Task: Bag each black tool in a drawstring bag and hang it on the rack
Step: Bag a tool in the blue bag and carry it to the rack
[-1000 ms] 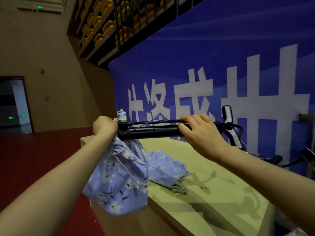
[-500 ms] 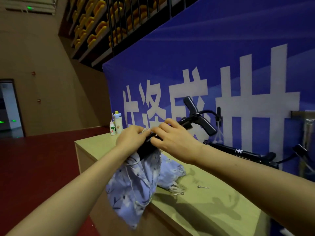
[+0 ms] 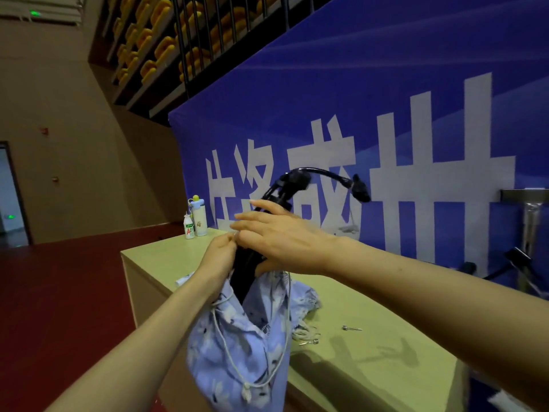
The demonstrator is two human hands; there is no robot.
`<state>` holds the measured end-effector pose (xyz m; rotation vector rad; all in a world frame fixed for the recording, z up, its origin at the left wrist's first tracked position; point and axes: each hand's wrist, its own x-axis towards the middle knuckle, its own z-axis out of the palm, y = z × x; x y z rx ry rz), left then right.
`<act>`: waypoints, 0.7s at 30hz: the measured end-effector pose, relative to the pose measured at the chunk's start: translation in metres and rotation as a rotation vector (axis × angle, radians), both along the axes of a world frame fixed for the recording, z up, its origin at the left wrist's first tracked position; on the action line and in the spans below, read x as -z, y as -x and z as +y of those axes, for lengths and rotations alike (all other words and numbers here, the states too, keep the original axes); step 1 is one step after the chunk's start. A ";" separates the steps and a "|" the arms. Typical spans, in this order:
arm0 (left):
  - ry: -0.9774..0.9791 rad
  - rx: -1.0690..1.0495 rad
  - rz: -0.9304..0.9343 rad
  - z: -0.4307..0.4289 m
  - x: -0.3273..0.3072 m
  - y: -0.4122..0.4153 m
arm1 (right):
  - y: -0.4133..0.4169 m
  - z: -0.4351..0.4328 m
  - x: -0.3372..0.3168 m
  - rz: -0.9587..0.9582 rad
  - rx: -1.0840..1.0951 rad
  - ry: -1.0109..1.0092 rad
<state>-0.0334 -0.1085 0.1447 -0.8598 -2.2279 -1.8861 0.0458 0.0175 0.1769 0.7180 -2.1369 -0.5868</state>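
black tool (image 3: 245,272): 1, under the fingers (image 3: 255,218)
drawstring bag (image 3: 237,346): 2, below fingers
bottle (image 3: 196,217): 2, left of fingers
metal pin (image 3: 352,328): 2, lower right

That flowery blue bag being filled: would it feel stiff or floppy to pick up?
Probably floppy: the bag sags in folds below the left hand gripping its rim. Likely light, since the cloth looks thin and crumpled. Its loose cord dangles, so it might snag.

A left hand (image 3: 219,257) grips the mouth of a pale-blue floral fabric drawstring bag (image 3: 237,340), which hangs at the edge of the light green surface (image 3: 386,367). The right hand (image 3: 285,239) holds a long black tool with a curved hose (image 3: 245,275), whose lower end sits inside the bag.
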 end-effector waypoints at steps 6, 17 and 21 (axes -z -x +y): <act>-0.199 0.043 -0.143 -0.004 0.001 -0.003 | 0.005 -0.003 0.011 -0.001 -0.028 0.119; -0.422 -0.061 -0.353 0.003 0.004 0.001 | 0.012 0.003 0.055 -0.130 0.307 1.119; -0.425 -0.037 -0.267 0.008 0.000 -0.006 | 0.018 -0.004 0.056 -0.348 0.380 1.135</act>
